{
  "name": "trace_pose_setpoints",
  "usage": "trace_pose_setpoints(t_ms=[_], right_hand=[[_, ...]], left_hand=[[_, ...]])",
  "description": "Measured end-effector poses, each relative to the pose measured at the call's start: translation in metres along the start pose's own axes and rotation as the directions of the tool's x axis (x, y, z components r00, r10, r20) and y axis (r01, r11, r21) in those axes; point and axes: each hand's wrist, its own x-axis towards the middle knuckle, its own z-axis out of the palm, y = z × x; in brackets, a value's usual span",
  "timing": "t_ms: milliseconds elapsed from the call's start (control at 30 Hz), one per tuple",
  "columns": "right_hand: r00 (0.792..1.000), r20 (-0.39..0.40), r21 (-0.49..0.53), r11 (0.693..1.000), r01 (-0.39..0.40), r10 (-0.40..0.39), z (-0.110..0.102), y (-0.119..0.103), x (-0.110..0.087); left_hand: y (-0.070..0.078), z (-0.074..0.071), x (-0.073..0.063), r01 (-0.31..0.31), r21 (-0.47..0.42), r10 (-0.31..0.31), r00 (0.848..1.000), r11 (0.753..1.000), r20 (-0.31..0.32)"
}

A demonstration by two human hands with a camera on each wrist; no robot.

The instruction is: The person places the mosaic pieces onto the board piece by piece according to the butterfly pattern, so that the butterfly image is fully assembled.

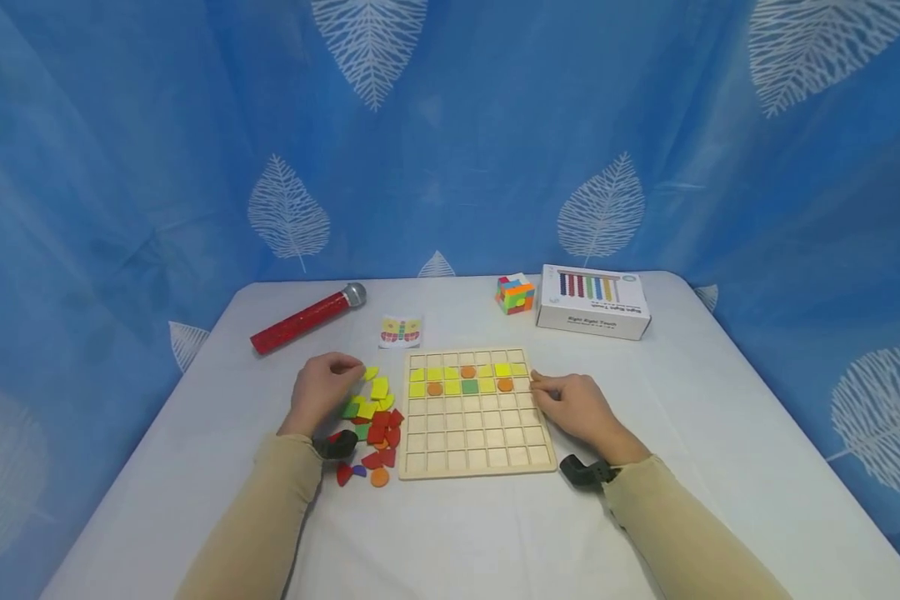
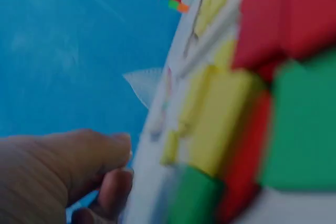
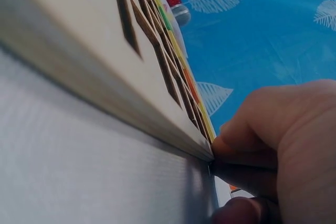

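Note:
A wooden grid board (image 1: 476,437) lies on the white table. Yellow pieces, orange discs and a green square (image 1: 470,387) sit in its upper rows. My right hand (image 1: 579,408) pinches the board's right edge between thumb and fingers, as the right wrist view also shows. Left of the board, my left hand (image 1: 321,392) is beside a loose pile of shaped pieces, its fingertips close to a yellow piece (image 1: 371,373). In the left wrist view the thumb and a finger (image 2: 113,150) are bent near each other, with no piece visible between them.
Red pieces (image 1: 378,425), green, orange and blue ones lie in the pile. A small printed picture card (image 1: 401,332) is behind the board. Farther back are a red microphone-like tube (image 1: 300,323), a colourful puzzle cube (image 1: 515,295) and a white box (image 1: 592,304).

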Motion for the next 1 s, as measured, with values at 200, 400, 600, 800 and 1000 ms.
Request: trace_pose_setpoints(t_ms=[200,400,600,800,1000], right_hand=[[1.0,-0.009,0.019,1.0,0.009,-0.009,0.0,0.002,-0.001],[1.0,0.013,0.025,1.0,-0.002,0.002,0.001,0.001,-0.001],[1.0,0.01,0.027,1.0,-0.004,0.004,-0.001,0.0,-0.001],[1.0,0.015,0.037,0.999,-0.014,0.013,0.0,-0.001,-0.002],[1.0,0.009,0.044,0.999,-0.005,0.005,0.0,0.0,-0.002]], left_hand=[[-0.009,0.008,-0.001,-0.037,0.012,0.037,0.999,0.999,0.038],[-0.008,0.013,-0.004,-0.083,0.092,0.072,0.991,0.992,0.117],[-0.008,0.014,-0.005,-0.075,0.107,0.062,0.991,0.991,0.122],[-0.009,0.014,-0.006,-0.064,0.122,0.05,0.992,0.99,0.114],[-0.007,0.008,-0.009,-0.057,0.166,0.037,0.992,0.984,0.119]])
